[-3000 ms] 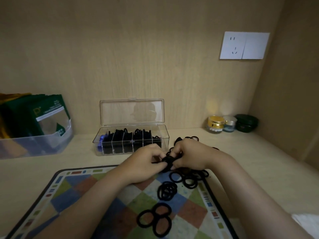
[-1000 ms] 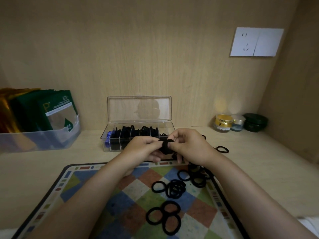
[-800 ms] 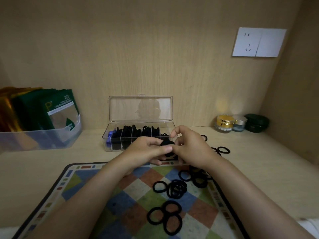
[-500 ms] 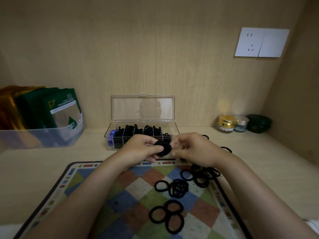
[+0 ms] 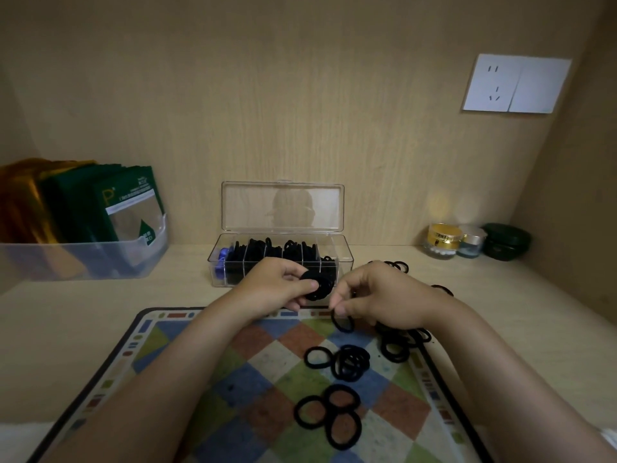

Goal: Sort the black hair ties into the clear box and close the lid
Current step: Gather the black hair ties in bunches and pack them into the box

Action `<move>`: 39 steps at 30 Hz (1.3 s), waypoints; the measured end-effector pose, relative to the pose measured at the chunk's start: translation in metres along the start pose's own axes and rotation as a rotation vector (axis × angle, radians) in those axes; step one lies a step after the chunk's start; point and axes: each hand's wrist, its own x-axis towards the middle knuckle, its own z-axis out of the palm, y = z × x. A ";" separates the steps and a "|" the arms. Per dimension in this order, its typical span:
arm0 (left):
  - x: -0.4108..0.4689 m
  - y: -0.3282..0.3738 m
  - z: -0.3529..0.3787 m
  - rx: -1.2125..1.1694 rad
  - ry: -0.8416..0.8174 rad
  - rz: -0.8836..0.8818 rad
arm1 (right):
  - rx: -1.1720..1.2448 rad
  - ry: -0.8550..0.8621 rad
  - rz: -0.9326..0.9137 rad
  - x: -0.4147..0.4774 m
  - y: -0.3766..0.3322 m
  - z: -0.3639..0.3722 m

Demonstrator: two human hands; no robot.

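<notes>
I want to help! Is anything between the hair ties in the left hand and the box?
Nothing visible does. The left hand holds the hair ties just before the clear box; its lid stands open.

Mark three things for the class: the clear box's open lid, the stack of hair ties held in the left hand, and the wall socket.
open lid [image 5: 282,205], head view, middle of its clear panel.
stack of hair ties [image 5: 322,287], head view, its exposed front face.
wall socket [image 5: 490,83], head view, left plate.
</notes>
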 end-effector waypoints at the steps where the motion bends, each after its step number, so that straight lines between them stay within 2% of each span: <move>1: 0.000 0.000 0.000 0.009 -0.002 0.006 | 0.035 -0.004 -0.016 0.001 -0.004 0.003; 3: 0.001 -0.001 0.002 0.024 0.001 0.016 | 0.024 -0.054 -0.050 0.003 -0.009 0.012; 7: 0.001 -0.002 0.004 0.014 0.010 0.022 | -0.151 -0.148 -0.046 0.009 -0.011 0.029; 17: -0.001 -0.003 0.007 -0.018 0.040 0.037 | -0.276 -0.178 -0.097 0.008 -0.017 0.032; 19: -0.001 -0.004 0.007 -0.027 0.047 0.044 | -0.187 -0.056 -0.115 0.010 -0.016 0.030; 22: 0.000 -0.004 0.007 -0.030 0.046 0.048 | 0.002 0.307 -0.090 0.017 -0.006 0.024; 24: -0.001 -0.002 0.010 -0.111 0.035 0.034 | 0.018 0.468 -0.053 0.020 0.001 0.022; 28: -0.001 0.000 0.013 -0.257 -0.038 0.003 | -0.068 0.555 -0.006 0.021 0.008 0.025; 32: -0.002 -0.001 0.014 -0.286 -0.063 -0.019 | -0.101 0.662 -0.001 0.022 0.009 0.025; 37: -0.003 0.003 0.014 -0.412 -0.101 -0.049 | -0.116 0.638 -0.008 0.020 0.011 0.026; 39: -0.004 0.004 0.016 -0.343 -0.104 -0.003 | -0.135 0.652 -0.004 0.020 0.011 0.027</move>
